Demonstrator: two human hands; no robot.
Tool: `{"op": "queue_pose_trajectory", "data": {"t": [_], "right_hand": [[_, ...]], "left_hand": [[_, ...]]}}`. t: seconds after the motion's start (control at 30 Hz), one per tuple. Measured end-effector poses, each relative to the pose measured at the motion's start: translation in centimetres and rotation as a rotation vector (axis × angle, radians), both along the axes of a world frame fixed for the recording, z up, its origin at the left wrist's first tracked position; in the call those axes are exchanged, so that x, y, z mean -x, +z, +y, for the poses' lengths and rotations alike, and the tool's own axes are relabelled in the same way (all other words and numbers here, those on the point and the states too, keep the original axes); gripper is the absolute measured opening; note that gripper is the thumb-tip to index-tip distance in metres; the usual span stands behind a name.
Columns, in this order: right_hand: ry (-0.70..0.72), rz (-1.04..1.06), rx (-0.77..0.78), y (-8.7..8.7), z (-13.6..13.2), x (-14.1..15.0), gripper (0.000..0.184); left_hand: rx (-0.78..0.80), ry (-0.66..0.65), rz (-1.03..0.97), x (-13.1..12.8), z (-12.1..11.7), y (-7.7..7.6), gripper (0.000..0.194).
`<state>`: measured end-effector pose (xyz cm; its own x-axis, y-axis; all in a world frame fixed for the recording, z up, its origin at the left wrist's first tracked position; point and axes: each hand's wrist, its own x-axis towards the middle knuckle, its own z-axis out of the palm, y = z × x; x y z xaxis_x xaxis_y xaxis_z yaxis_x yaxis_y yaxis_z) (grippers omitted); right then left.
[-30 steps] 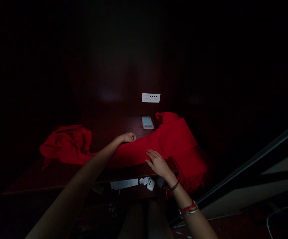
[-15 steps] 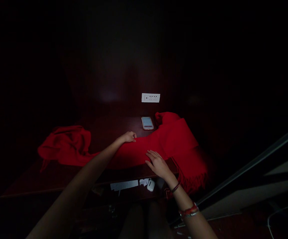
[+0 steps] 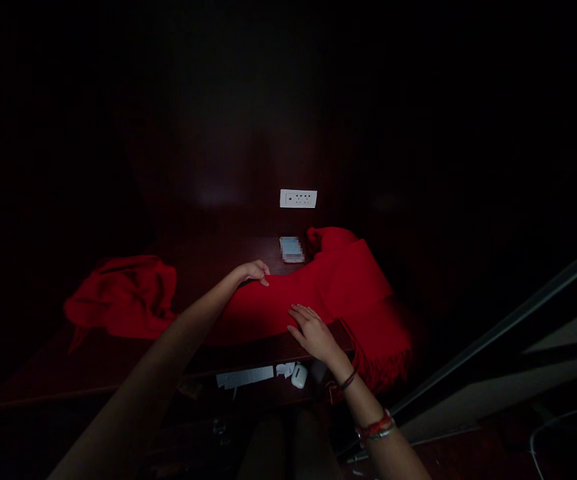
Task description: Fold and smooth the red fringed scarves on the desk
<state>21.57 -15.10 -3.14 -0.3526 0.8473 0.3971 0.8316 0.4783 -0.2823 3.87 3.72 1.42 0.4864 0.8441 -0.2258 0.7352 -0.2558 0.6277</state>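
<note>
A red fringed scarf [image 3: 273, 310] stretches across the dark wooden desk [image 3: 68, 373]. Its left end lies bunched, while the right part is folded over and its fringe hangs past the desk's front edge. At the scarf's far edge, near the middle, my left hand [image 3: 254, 271] is closed, with thumb and fingers pinching the cloth. My right hand [image 3: 313, 333] rests on the near side of the scarf, palm down and fingers stretched out. Bracelets circle my right wrist and forearm.
Behind the scarf lies a blurred, phone-like rectangle [image 3: 292, 249], below a white wall socket [image 3: 298, 199]. Under the desktop, an open compartment holds a white earbud case [image 3: 299, 376], crumpled paper [image 3: 285, 369] and a pale strip [image 3: 246, 377]. A white cable [image 3: 533, 440] lies at lower right.
My left hand has turned slightly, its thumb now showing over the scarf's far edge. The bunched left end has shifted a little left. My right hand stays flat on the cloth.
</note>
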Motion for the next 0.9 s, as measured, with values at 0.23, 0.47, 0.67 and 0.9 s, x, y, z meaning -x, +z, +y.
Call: {"op": "queue_pose_trajectory", "data": {"t": [0.23,0.47,0.67,0.9], "right_hand": [[-0.005,-0.002,0.002,0.1,0.0,0.0,0.038],[-0.012,-0.004,0.0,0.1,-0.1,0.1,0.038],[-0.013,-0.001,0.0,0.0,0.0,0.1,0.038],[-0.016,-0.005,0.001,0.2,-0.1,0.1,0.038]], "left_hand": [[-0.028,0.014,0.081,0.3,0.5,-0.4,0.01],[-0.109,0.043,0.109,0.2,1.1,-2.2,0.016],[-0.097,0.054,0.096,0.2,0.3,-2.7,0.012],[-0.099,0.03,0.04,-1.2,-0.4,-1.5,0.021]]}}
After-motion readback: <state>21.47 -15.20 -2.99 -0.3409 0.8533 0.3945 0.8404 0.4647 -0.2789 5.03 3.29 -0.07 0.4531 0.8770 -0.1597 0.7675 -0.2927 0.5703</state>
